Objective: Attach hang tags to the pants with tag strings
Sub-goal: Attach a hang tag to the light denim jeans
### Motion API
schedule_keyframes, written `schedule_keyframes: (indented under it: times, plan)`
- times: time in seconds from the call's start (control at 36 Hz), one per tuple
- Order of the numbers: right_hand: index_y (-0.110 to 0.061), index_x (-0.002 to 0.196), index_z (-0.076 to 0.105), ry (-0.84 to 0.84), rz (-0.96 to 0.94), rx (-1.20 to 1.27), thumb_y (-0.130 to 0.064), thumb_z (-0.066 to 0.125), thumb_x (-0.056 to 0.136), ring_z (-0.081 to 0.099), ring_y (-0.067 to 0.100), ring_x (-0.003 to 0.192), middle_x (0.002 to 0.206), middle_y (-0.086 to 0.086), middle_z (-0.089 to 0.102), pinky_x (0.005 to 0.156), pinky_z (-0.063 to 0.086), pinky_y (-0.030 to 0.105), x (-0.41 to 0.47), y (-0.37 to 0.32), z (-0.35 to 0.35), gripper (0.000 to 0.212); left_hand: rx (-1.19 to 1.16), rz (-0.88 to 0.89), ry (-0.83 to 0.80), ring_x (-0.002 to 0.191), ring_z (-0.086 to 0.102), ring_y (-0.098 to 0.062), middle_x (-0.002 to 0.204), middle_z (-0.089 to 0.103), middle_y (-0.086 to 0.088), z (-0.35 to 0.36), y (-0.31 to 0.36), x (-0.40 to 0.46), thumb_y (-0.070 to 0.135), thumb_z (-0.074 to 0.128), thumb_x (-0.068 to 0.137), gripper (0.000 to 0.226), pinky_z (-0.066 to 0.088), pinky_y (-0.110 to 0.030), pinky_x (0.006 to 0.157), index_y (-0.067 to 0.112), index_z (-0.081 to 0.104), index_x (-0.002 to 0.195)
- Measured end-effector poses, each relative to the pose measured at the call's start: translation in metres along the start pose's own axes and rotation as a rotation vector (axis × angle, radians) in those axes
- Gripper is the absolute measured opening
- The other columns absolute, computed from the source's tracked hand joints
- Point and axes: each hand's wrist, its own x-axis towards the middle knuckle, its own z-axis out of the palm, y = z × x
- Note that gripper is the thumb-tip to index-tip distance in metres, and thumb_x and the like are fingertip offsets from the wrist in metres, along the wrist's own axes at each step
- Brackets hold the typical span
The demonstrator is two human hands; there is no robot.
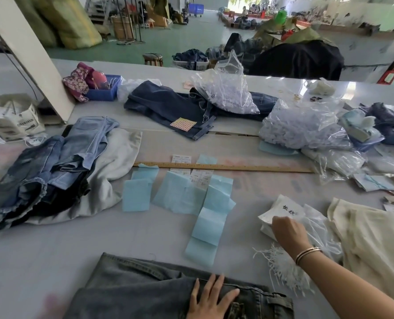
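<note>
Grey jeans (145,286) lie flat at the table's near edge. My left hand (211,298) rests on their waistband with fingers spread and straight. My right hand (288,232) reaches to the right and its fingers are on the edge of a stack of white hang tags (285,209) with black writing; whether it pinches one is hidden behind the hand. A bundle of white tag strings (276,265) lies just under my right wrist. Blue paper slips (212,212) and small white labels (201,177) lie in the middle.
A wooden ruler (226,167) crosses the table's middle. A pile of jeans and a white garment (60,169) sits at left, dark jeans (168,107) at the back. Clear plastic bags (301,125) fill the right; a cream garment (373,240) lies near right.
</note>
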Motion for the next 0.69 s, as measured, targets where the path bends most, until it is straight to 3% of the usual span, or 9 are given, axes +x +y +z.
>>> schedule_keyframes:
  times: [0.08, 0.17, 0.25, 0.31, 0.36, 0.44, 0.56, 0.61, 0.69]
  plan:
    - [-0.012, 0.101, 0.067, -0.034, 0.018, 0.090, -0.011, 0.051, 0.089, 0.068, 0.027, 0.099, 0.102, 0.009, 0.071, 0.074, 0.051, 0.031, -0.001, 0.000, 0.002, 0.020, -0.025, -0.015, 0.008, 0.119, 0.048, -0.009, 0.126, 0.063, 0.010, -0.002, 0.000, -0.001, 0.048, 0.050, 0.082, 0.035, 0.020, -0.040, 0.109, 0.054, 0.054, 0.116]
    - [-0.016, 0.084, 0.063, -0.041, 0.040, 0.264, -0.025, 0.055, 0.090, 0.065, 0.028, 0.096, 0.101, 0.006, 0.069, 0.066, 0.040, 0.027, 0.001, 0.005, -0.001, 0.013, -0.083, -0.041, -0.035, 0.114, 0.057, -0.009, 0.115, 0.069, 0.013, -0.006, 0.005, -0.003, 0.051, 0.049, 0.082, 0.030, 0.018, -0.039, 0.106, 0.055, 0.058, 0.111]
    - [-0.024, 0.065, 0.047, -0.078, 0.053, 0.394, -0.040, 0.059, 0.089, 0.063, 0.025, 0.091, 0.087, 0.003, 0.066, 0.065, 0.036, 0.026, 0.007, 0.014, -0.007, 0.032, -0.229, -0.037, -0.107, 0.104, 0.061, -0.005, 0.107, 0.065, 0.017, -0.035, 0.010, 0.008, 0.052, 0.053, 0.068, 0.028, 0.019, -0.035, 0.103, 0.052, 0.065, 0.092]
    - [-0.027, 0.057, 0.039, -0.076, 0.053, 0.478, -0.036, 0.060, 0.090, 0.060, 0.025, 0.083, 0.078, 0.004, 0.061, 0.065, 0.037, 0.029, 0.011, 0.019, -0.007, 0.040, -0.302, -0.059, -0.138, 0.125, 0.043, -0.015, 0.128, 0.048, 0.004, -0.059, 0.012, 0.038, 0.042, 0.056, 0.079, 0.033, 0.019, -0.037, 0.105, 0.040, 0.060, 0.112]
    - [-0.027, 0.057, 0.039, -0.061, 0.071, 0.545, -0.029, 0.060, 0.091, 0.055, 0.024, 0.075, 0.072, 0.002, 0.057, 0.065, 0.036, 0.030, 0.013, 0.022, -0.005, 0.040, -0.290, 0.038, -0.183, 0.134, 0.027, -0.023, 0.142, 0.033, -0.003, -0.075, 0.015, 0.071, 0.042, 0.050, 0.089, 0.045, 0.017, -0.043, 0.107, 0.024, 0.050, 0.130]
    - [-0.023, 0.060, 0.044, -0.049, 0.090, 0.603, -0.024, 0.060, 0.091, 0.052, 0.023, 0.070, 0.070, 0.002, 0.056, 0.064, 0.036, 0.031, 0.015, 0.024, -0.003, 0.034, -0.304, 0.106, -0.101, 0.138, 0.025, -0.024, 0.149, 0.031, -0.007, -0.097, 0.037, 0.116, 0.026, 0.053, 0.090, 0.052, 0.020, -0.042, 0.111, 0.011, 0.042, 0.138]
    - [-0.016, 0.067, 0.051, -0.037, 0.118, 0.693, -0.020, 0.061, 0.090, 0.052, 0.023, 0.072, 0.067, 0.001, 0.056, 0.065, 0.033, 0.030, 0.022, 0.027, 0.001, 0.026, -0.182, 0.189, -0.140, 0.146, 0.011, -0.025, 0.158, 0.016, -0.011, -0.104, 0.061, 0.163, 0.018, 0.055, 0.091, 0.068, 0.013, -0.042, 0.118, 0.007, 0.023, 0.149]
    - [-0.017, 0.067, 0.052, -0.044, 0.109, 0.736, -0.019, 0.062, 0.090, 0.053, 0.022, 0.071, 0.063, -0.003, 0.054, 0.064, 0.035, 0.031, 0.026, 0.033, 0.002, 0.025, -0.108, 0.202, -0.187, 0.146, 0.010, -0.026, 0.157, 0.016, -0.012, -0.100, 0.068, 0.182, 0.018, 0.055, 0.091, 0.068, 0.015, -0.043, 0.118, 0.007, 0.021, 0.149]
    - [-0.018, 0.066, 0.054, -0.027, 0.116, 0.841, -0.017, 0.064, 0.089, 0.053, 0.017, 0.062, 0.060, -0.006, 0.055, 0.056, 0.038, 0.025, 0.033, 0.046, 0.000, 0.025, -0.071, 0.233, -0.233, 0.138, 0.026, -0.031, 0.145, 0.032, -0.014, -0.098, 0.074, 0.199, 0.014, 0.060, 0.090, 0.058, 0.029, -0.045, 0.111, 0.006, 0.036, 0.142]
